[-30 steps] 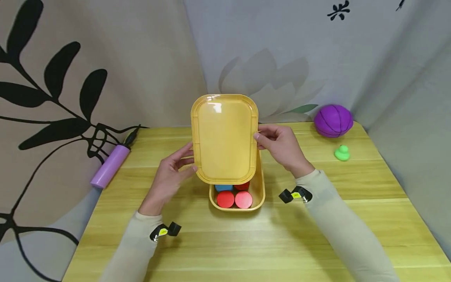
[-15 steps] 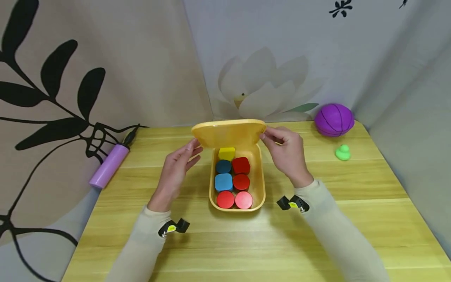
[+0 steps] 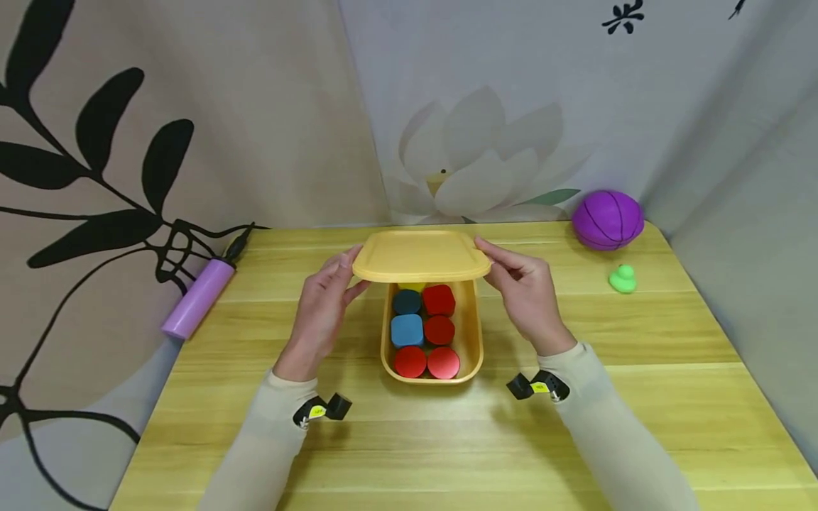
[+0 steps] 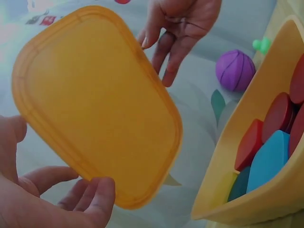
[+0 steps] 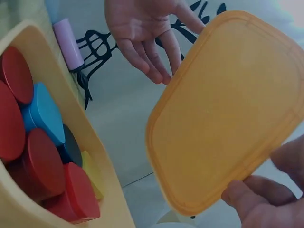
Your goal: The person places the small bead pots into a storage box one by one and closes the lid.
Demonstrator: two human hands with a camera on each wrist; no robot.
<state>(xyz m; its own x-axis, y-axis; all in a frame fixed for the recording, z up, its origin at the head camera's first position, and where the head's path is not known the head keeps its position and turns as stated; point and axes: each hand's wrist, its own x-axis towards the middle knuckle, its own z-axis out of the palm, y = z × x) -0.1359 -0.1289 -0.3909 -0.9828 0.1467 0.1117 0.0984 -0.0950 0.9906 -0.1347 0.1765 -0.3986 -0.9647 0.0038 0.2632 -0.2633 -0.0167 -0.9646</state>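
A yellow plastic lid is held raised above the far end of a yellow box. My left hand holds its left edge, with thumb and fingers on the rim, as the left wrist view shows. At the opposite edge, my right hand pinches the rim between thumb and fingers. Inside the box lie several blocks: a light blue block, a dark blue block, several red ones such as the front red round block, and a yellow block, mostly covered by the lid in the head view.
On the wooden table, a purple ball and a small green duck stand at the back right. A lilac bottle with a dark tip lies at the left edge. Patterned curtain hangs behind.
The lid was upright, showing its inner face; it has tipped over and come down, now nearly level with its outer face up. The left hand has shifted slightly right with it.
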